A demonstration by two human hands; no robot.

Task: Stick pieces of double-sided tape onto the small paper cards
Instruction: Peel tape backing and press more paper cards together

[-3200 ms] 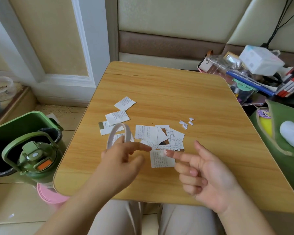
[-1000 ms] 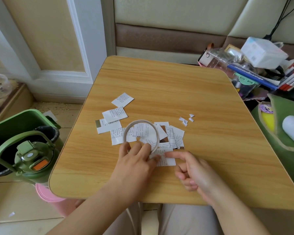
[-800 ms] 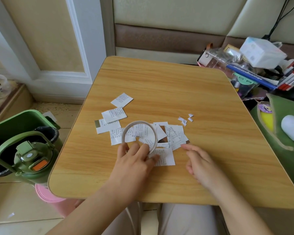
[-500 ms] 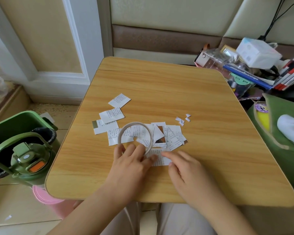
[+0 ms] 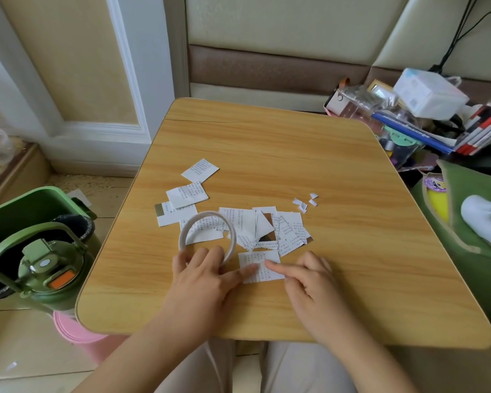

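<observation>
White tape roll (image 5: 207, 233) flat among scattered printed paper cards (image 5: 267, 228), nearest card (image 5: 260, 266) apart, flat on table

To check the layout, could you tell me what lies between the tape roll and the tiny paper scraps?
In the head view, overlapping paper cards fill most of the stretch between the tape roll and scraps.

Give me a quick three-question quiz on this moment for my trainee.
1. True or false: the tape roll lies flat on the table, with the left hand on its near edge.
2. Which finger of the right hand presses the nearest card?
3. The small paper scraps lie: A) right of the card pile, B) left of it, C) on the floor.

Key: 1 true; 2 index finger; 3 A.
</observation>
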